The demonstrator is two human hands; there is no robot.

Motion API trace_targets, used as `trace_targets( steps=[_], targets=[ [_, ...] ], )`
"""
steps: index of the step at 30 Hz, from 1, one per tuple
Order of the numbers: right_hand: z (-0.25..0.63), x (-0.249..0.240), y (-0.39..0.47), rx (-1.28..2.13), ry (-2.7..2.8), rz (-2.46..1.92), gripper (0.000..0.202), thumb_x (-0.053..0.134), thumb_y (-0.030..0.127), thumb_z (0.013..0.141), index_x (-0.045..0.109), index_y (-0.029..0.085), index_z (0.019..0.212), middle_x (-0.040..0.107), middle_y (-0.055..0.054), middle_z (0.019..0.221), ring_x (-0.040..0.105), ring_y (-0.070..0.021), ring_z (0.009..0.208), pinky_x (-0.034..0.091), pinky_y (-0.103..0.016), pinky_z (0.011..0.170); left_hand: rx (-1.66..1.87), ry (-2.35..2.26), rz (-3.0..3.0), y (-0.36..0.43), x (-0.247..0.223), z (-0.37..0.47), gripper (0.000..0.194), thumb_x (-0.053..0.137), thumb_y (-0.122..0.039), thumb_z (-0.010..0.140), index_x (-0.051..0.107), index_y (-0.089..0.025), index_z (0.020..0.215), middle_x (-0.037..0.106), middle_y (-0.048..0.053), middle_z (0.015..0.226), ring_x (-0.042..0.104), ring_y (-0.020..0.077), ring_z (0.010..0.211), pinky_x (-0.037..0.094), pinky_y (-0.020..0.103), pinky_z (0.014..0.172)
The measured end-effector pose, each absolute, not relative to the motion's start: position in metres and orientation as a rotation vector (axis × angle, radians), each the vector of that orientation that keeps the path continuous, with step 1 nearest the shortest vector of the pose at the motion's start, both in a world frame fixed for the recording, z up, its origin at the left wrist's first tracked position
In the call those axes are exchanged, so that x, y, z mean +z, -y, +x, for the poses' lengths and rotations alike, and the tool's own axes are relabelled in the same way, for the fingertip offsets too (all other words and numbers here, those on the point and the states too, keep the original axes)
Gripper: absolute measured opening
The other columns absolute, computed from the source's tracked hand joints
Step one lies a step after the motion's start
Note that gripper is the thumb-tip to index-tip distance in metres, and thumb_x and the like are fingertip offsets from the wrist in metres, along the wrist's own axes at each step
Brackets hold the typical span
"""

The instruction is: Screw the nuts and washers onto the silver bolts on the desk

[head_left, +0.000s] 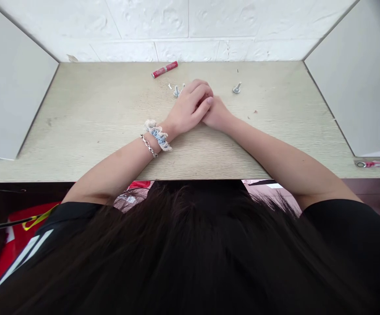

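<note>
My left hand (190, 107) lies on the desk with its fingers curled over my right hand (218, 114). A pale blue and cream scrunchie (158, 134) and a silver chain bracelet (148, 145) circle the left wrist. The right hand's fingers are hidden under the left, so whether they hold anything does not show. Just beyond the left hand stands a metal bolt (176, 91), with another small metal piece (183, 86) partly hidden beside it. To the right of both hands, a second bolt (237, 88) rests on its wide round head, its shank tilted up.
Near the wall is a red tube with a silver band (165, 69). A tiny whitish piece (169, 86) and dark specks lie on the wooden desk (94, 118). White panels (12, 83) flank both sides. Another red tube (378, 164) lies at the right front edge.
</note>
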State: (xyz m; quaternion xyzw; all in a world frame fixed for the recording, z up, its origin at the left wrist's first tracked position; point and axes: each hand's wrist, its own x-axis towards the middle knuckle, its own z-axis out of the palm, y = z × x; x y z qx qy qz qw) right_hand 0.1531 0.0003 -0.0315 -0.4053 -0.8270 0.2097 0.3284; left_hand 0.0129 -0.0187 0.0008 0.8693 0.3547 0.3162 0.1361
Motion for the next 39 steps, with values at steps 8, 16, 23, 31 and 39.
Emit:
trace_targets(
  steps=[8,16,23,31,39],
  targets=[
    [0.167,-0.023,-0.01,0.869,1.746,-1.181,0.058,0.03,0.073,0.089,0.054,0.021,0.079,0.053,-0.001,0.061,0.059,-0.016,0.062,0.049,-0.031,0.056,0.909,-1.07,2.466,0.008,-0.005,0.01,0.045,0.046,-0.045,0.093,0.043,-0.026,0.134,0.054,0.01,0.136,0.054,0.0239,0.119,0.047,0.04,0.097],
    [0.152,-0.015,0.011,1.117,1.53,-1.126,0.057,0.045,0.076,0.08,0.054,0.021,0.074,0.045,0.003,0.056,0.05,-0.0089,0.053,0.041,-0.022,0.046,1.002,-1.012,2.398,-0.011,-0.017,0.005,0.046,0.046,-0.064,0.09,0.056,-0.027,0.115,0.063,0.007,0.112,0.06,0.0218,0.096,0.051,0.045,0.091],
    [0.155,-0.018,0.009,1.191,1.52,-1.058,0.05,0.057,0.071,0.075,0.059,0.02,0.076,0.046,0.004,0.056,0.051,-0.0078,0.054,0.041,-0.02,0.048,1.026,-0.989,2.495,-0.021,-0.022,0.003,0.041,0.06,-0.058,0.084,0.057,-0.028,0.113,0.064,0.006,0.113,0.057,0.0229,0.099,0.05,0.048,0.094],
    [0.152,-0.014,0.01,1.223,1.505,-1.081,0.044,0.06,0.064,0.079,0.061,0.02,0.077,0.046,0.005,0.053,0.052,-0.0079,0.053,0.042,-0.02,0.049,1.002,-0.93,2.566,-0.028,-0.033,0.001,0.043,0.048,-0.054,0.093,0.052,-0.026,0.125,0.063,0.003,0.125,0.053,0.0214,0.114,0.045,0.046,0.104],
    [0.151,-0.013,0.007,1.265,1.43,-1.162,0.037,0.06,0.055,0.085,0.063,0.019,0.081,0.055,0.003,0.062,0.057,-0.0079,0.059,0.044,-0.017,0.049,0.911,-1.011,2.577,-0.044,-0.037,-0.008,0.047,0.051,-0.052,0.092,0.048,-0.025,0.13,0.062,0.002,0.128,0.055,0.0182,0.111,0.046,0.042,0.103]
  ],
)
